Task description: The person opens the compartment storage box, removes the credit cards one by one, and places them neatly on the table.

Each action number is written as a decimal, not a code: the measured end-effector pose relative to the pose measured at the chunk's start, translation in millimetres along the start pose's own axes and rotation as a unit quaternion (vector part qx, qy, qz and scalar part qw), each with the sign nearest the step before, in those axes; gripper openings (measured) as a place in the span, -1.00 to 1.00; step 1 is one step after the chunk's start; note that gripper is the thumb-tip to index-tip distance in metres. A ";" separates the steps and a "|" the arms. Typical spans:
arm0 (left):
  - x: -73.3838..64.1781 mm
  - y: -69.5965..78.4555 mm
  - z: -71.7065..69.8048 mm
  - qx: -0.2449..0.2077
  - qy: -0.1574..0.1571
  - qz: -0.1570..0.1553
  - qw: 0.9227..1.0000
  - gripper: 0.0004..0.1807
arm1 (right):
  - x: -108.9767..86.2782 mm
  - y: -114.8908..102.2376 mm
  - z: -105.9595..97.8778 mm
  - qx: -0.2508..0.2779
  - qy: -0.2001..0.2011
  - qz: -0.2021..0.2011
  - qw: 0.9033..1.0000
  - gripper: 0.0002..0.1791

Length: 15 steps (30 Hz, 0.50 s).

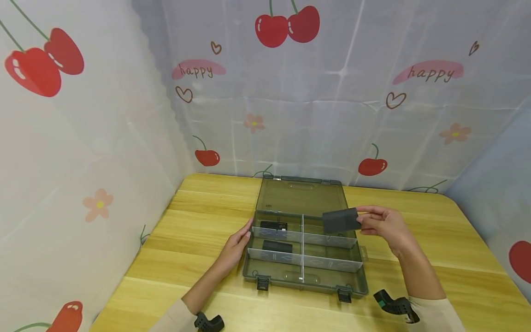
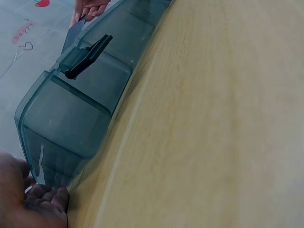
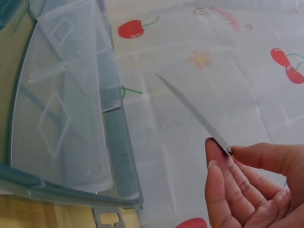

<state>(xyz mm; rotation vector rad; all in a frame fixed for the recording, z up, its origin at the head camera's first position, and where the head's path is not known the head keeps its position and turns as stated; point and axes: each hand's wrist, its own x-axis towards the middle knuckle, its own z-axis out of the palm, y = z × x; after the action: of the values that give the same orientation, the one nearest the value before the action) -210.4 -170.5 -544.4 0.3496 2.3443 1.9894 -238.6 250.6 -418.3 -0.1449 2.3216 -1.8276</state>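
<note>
My right hand (image 1: pixel 386 227) pinches a dark grey card (image 1: pixel 341 220) at its right end, thumb against fingers. The card is held above the back right compartment of a translucent grey-green divided box (image 1: pixel 315 288); the right wrist view shows the card (image 3: pixel 190 105) nearly edge-on and tilted. My left hand (image 1: pixel 237 246) rests against the box's left side, its fingers along the wall; in the left wrist view they touch the near corner. A black card marked VIP (image 1: pixel 274 226) lies in the back left compartment, another dark card (image 1: pixel 278 247) in the middle left one.
The box's lid (image 1: pixel 303 196) is folded back, flat toward the rear curtain (image 1: pixel 307 138). Two black latches (image 1: pixel 262 282) hang at the front. Clear dividers (image 1: pixel 332 263) split the inside. Black wrist mounts (image 1: pixel 396 306) sit on both forearms. Wooden table (image 1: pixel 199 216) surrounds the box.
</note>
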 end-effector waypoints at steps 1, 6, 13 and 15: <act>-0.3 0.0 0.1 0.000 0.000 0.000 1.000 -0.46 | -0.3 -0.1 -1.4 0.001 0.002 -0.002 1.000 -0.46; -0.4 -1.1 0.2 0.000 0.002 0.000 1.000 -0.46 | -1.9 -0.4 -8.0 0.017 0.008 -0.015 1.000 -0.48; 1.6 -2.9 -0.2 0.006 0.001 0.001 1.000 -0.47 | -3.4 -0.2 -16.0 0.057 0.024 -0.023 0.998 -0.55; 1.5 -2.6 -0.5 0.009 0.002 -0.001 1.000 -0.47 | -3.4 -0.4 -17.7 0.063 0.030 -0.027 0.997 -0.56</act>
<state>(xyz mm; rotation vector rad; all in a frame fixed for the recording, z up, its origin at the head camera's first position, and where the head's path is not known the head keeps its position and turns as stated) -212.3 -171.1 -546.7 0.3445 2.3653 1.9731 -238.9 268.0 -413.7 -0.1384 2.2546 -2.0244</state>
